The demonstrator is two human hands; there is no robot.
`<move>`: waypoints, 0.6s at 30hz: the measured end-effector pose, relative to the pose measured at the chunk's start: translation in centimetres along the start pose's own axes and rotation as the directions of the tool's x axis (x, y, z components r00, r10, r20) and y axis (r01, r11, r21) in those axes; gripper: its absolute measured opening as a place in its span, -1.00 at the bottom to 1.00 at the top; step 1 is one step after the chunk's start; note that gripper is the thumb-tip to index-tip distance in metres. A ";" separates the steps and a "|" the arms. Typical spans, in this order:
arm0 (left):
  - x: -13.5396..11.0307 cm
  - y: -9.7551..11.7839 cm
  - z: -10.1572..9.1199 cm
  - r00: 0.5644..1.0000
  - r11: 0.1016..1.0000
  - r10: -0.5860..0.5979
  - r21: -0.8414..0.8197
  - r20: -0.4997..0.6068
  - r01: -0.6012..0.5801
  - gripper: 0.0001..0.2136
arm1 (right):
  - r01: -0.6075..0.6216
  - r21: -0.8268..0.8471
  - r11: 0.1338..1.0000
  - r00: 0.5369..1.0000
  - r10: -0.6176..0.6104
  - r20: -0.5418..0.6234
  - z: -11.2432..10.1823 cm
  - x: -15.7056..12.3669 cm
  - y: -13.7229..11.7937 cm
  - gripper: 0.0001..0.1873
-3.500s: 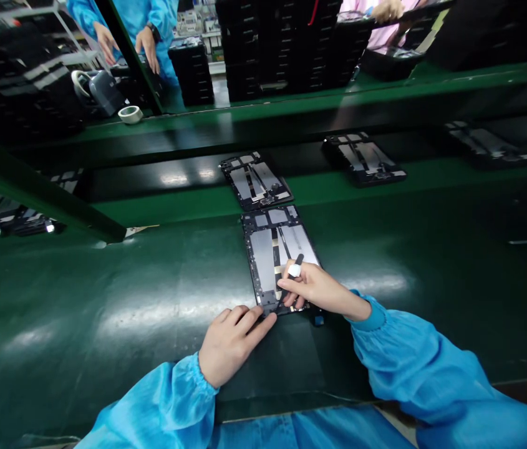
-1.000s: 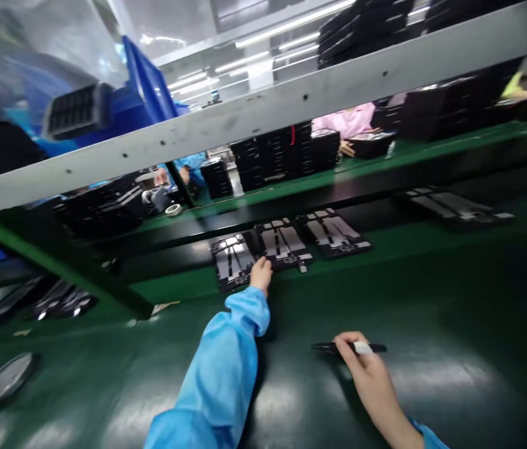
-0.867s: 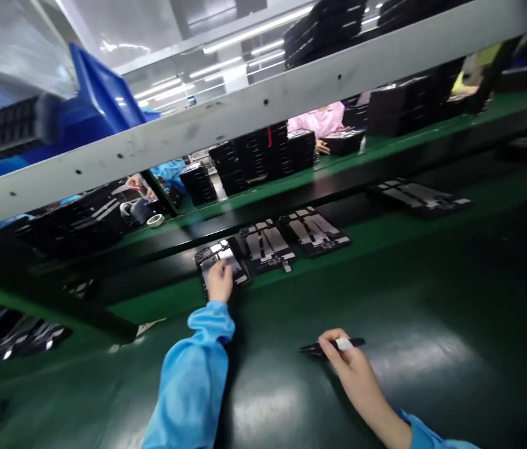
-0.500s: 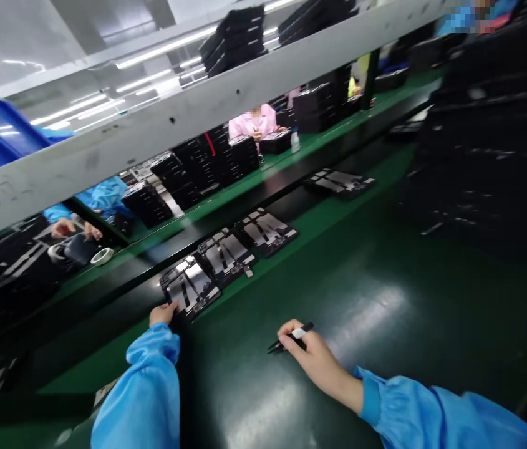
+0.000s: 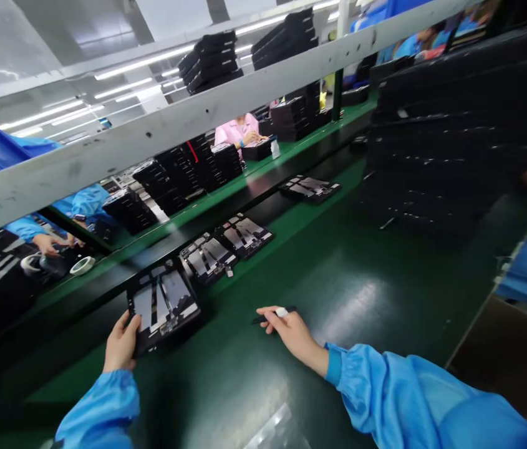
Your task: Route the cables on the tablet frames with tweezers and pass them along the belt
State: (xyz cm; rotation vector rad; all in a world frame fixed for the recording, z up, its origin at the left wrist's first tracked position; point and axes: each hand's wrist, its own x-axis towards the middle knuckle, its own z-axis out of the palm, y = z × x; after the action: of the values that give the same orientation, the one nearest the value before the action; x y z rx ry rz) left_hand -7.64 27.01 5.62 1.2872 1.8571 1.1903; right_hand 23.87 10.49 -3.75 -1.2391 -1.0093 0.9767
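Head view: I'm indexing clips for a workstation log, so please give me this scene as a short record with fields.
left hand: grips a flat black device with silver panels by its edge
right hand: holds a slim black tool with a white band
nearby: two similar devices close together, another farther along
surface: green bench
right side: tall black stack
unclear: the tool's tip, blurred
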 end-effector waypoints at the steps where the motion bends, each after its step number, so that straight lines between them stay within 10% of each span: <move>1: -1.5 -0.7 -1.0 1.000 1.000 -0.026 -0.005 0.018 0.026 -0.54 | -0.014 0.015 1.000 1.000 0.014 0.006 0.0 0.0 0.1 -0.42; 5: -9.6 -4.5 -2.3 0.974 0.993 -0.084 -0.061 0.211 0.099 -0.46 | -0.058 0.035 0.998 0.998 0.057 0.027 -0.3 -0.4 0.3 -0.39; 9: -16.6 -6.6 1.1 0.920 0.980 -0.092 -0.127 0.380 0.151 -0.30 | -0.067 -0.017 0.998 0.996 0.067 0.052 -1.0 -0.5 0.4 -0.45; 13: -18.0 -6.1 3.1 0.867 0.990 0.111 0.022 0.486 -0.139 -0.37 | -0.081 -0.088 0.993 0.991 0.090 0.104 -2.1 0.1 0.5 -0.51; 18: -18.5 -6.0 -0.3 0.730 0.862 0.163 0.265 0.663 -0.433 -0.40 | -0.049 -0.251 0.967 0.981 0.095 0.172 -4.7 -1.6 -0.4 -0.54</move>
State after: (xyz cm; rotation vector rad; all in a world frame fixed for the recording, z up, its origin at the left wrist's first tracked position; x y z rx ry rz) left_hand -3.56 8.92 -0.16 1.9934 1.4427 0.3964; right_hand 27.98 7.63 -3.75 -1.4175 -1.2664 1.0601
